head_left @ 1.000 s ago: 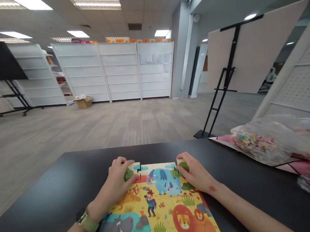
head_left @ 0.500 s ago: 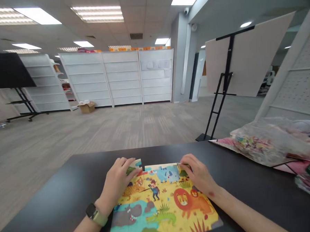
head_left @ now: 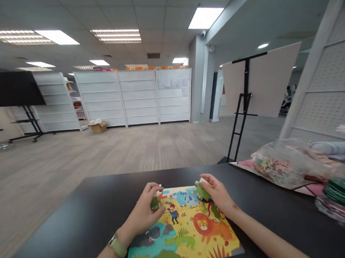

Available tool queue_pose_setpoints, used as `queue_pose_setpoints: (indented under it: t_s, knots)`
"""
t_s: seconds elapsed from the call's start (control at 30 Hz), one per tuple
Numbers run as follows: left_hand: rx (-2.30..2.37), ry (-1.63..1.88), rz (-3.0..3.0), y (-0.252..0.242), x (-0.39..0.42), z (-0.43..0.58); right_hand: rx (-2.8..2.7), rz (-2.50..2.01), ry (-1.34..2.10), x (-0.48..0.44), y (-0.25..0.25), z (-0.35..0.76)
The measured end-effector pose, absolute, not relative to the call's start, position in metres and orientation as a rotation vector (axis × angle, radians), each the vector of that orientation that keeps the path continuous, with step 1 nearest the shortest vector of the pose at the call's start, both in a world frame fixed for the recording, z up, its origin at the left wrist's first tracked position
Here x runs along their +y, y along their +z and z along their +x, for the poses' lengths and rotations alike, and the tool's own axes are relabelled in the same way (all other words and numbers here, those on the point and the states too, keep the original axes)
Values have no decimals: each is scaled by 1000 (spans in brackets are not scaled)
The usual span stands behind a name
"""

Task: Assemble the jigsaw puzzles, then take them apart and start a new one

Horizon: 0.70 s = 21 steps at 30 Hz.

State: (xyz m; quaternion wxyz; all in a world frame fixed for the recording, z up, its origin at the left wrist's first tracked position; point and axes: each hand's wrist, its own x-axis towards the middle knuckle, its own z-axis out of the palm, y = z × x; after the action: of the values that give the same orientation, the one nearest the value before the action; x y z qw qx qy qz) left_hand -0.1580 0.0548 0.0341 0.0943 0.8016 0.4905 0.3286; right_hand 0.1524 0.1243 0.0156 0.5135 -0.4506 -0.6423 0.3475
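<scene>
A jigsaw puzzle (head_left: 184, 236) with cartoon animals, a lion, a crocodile and a figure in a hat, lies on the black table in front of me. At its upper left corner my left hand (head_left: 142, 211) curls thumb and fingers around a puzzle piece (head_left: 155, 201) with green on it, partly hidden by the fingers. Over the upper right corner, my right hand (head_left: 219, 196) pinches a green puzzle piece (head_left: 203, 192), which is tilted up from the picture. The left forearm wears a watch with a pale green band (head_left: 117, 246).
On the right of the black table (head_left: 79, 218) lie a clear plastic bag of small colourful bits (head_left: 275, 164) and a green-labelled bottle (head_left: 342, 189). Beyond the table stand a black easel with a board (head_left: 246, 94), white shelves (head_left: 139, 100) and a cardboard box (head_left: 98, 127).
The view has tipped up slightly. My right hand now holds its piece tilted above the corner. My left hand has shifted right and turned, covering more of the puzzle's left edge.
</scene>
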Motion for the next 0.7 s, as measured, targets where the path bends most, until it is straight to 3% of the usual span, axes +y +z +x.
queue_pose_setpoints:
  t_s: [0.2,0.33,0.7]
  knots:
    - [1560,558,2455,20,63,-159,-2192,-1107,579,102,26,146]
    - [1616,508,2447,17,68,-162,-2434,-1172,513,96,33,145]
    - [1450,607,2498,32,57,-153,-2250,-1067,563,88,37,142]
